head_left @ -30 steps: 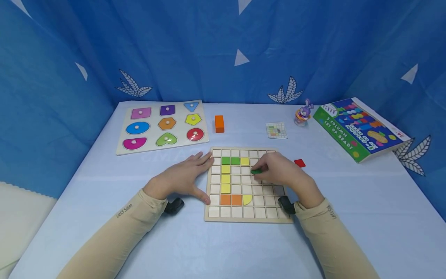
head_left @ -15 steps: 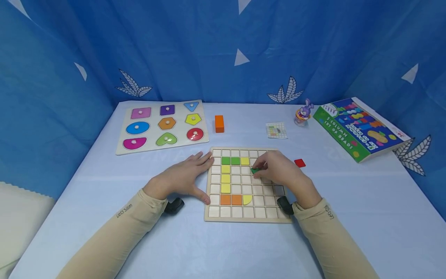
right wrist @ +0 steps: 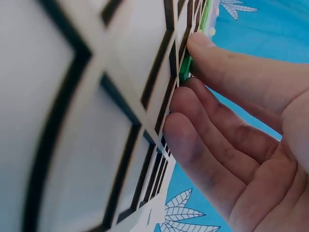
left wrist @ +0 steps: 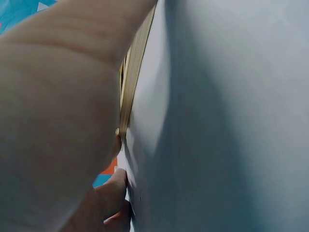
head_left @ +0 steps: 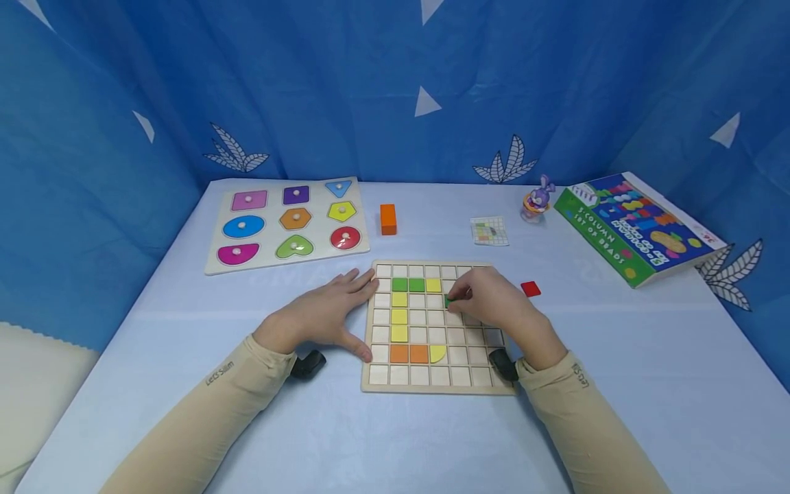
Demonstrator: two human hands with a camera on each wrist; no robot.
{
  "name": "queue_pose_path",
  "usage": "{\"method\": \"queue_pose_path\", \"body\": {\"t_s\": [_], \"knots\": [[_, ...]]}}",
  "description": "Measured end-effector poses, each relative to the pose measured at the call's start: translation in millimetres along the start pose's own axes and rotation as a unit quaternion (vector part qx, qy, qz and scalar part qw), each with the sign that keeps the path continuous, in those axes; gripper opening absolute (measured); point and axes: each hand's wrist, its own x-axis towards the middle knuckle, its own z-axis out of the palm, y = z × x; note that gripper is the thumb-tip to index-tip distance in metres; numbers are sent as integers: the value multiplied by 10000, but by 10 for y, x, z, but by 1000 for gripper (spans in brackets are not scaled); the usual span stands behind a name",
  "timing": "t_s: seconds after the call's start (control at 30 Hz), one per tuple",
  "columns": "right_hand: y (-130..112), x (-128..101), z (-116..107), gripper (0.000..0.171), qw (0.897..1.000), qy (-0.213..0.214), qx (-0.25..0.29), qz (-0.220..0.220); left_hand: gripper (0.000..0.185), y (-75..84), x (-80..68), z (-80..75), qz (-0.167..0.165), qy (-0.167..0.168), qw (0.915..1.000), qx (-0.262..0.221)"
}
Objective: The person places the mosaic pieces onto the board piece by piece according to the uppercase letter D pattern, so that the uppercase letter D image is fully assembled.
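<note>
In the head view a wooden grid board (head_left: 420,376) lies on the table, with green, yellow and orange tiles in some cells. My right hand (head_left: 494,298) is over its right part, pinching a green tile (head_left: 448,300) between thumb and fingers at a cell of the third row. The right wrist view shows this green tile (right wrist: 184,67) at the grid, its far part hidden by the thumb (right wrist: 217,58). With fingers spread, my left hand (head_left: 324,309) rests on the table, thumb and fingertips at the board's left edge. A grey cell or tile (head_left: 494,337) shows near my right wrist.
A red tile (head_left: 531,289) lies right of the board. Behind stand a knobbed shape puzzle (head_left: 321,243), an orange block (head_left: 388,219), a small pattern card (head_left: 489,231), a purple rabbit figure (head_left: 537,200) and a colourful box (head_left: 642,230). A blue curtain (head_left: 370,89) hangs behind the table.
The green tile has turned and shifted slightly left in my right fingers and now sits lower against the cell. My left hand and the board have stayed in place.
</note>
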Motion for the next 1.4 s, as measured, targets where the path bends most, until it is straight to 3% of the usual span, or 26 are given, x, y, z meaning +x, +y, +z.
{"method": "queue_pose_path", "body": {"t_s": [0.37, 0.57, 0.93, 1.17, 1.4], "knots": [[56, -65, -165, 24, 9990, -378, 236, -16, 139, -15, -8, 6, 64, 43, 10000, 17], [160, -157, -404, 36, 9956, -649, 340, 576, 139, -17, -9, 6, 25, 36, 10000, -1], [590, -345, -758, 44, 9892, -668, 203, 1292, 138, -15, -15, 6, 15, 41, 10000, -32], [858, -383, -810, 46, 9864, -641, 271, 1492, 138, -7, -11, -1, 19, 45, 10000, -19], [972, -337, -735, 45, 9856, -520, 324, 1575, 139, -11, -3, 6, 13, 35, 10000, -23]]}}
